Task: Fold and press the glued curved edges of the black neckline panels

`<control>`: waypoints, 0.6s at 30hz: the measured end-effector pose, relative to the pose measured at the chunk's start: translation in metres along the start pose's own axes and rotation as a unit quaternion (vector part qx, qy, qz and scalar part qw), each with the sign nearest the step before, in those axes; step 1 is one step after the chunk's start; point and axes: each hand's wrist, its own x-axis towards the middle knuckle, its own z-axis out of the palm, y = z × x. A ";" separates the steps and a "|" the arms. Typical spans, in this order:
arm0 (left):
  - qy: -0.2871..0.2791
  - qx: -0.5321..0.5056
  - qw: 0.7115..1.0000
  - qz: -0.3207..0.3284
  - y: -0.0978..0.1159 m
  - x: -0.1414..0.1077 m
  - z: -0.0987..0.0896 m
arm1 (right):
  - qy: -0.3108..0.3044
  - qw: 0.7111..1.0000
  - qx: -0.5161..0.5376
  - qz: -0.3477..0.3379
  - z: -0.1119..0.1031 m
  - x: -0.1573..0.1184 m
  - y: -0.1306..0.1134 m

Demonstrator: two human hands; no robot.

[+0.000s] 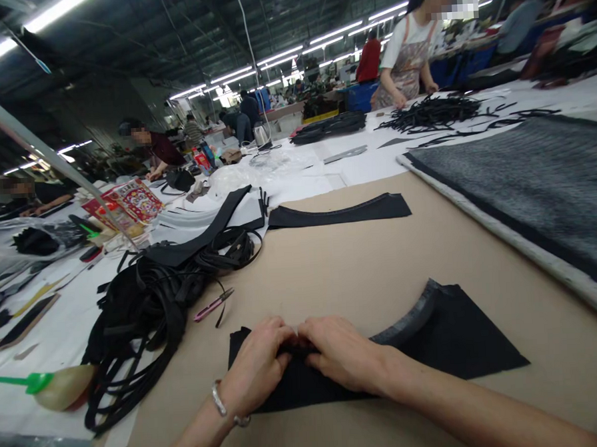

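A black fabric piece [464, 335] with a curved upper edge lies flat on the brown board in front of me. Along that curve runs a dark grey strip [408, 324], its right part standing up a little. My left hand [263, 362] and my right hand [340, 355] meet at the curved edge, left of its middle. Both have their fingers bent and pinched on the edge, thumbs toward me. The fingertips partly hide the spot they press. A metal bangle [218, 398] circles the left wrist.
Pink-handled thread snips [213, 305] lie beyond my left hand. Tangled black straps [143, 312] and a green-tipped glue bottle [61, 386] are at left. A similar black piece [340, 211] lies farther back. A dark fabric roll [527, 185] is at right. Co-workers stand beyond.
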 end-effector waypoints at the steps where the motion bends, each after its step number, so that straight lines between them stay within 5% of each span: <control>1: 0.000 -0.001 1.000 -0.002 0.000 0.000 0.000 | 0.005 1.000 0.011 0.003 0.002 -0.001 0.001; 18: 0.039 0.030 0.998 0.042 -0.008 -0.009 0.018 | 0.035 0.997 0.046 -0.054 0.007 -0.015 0.014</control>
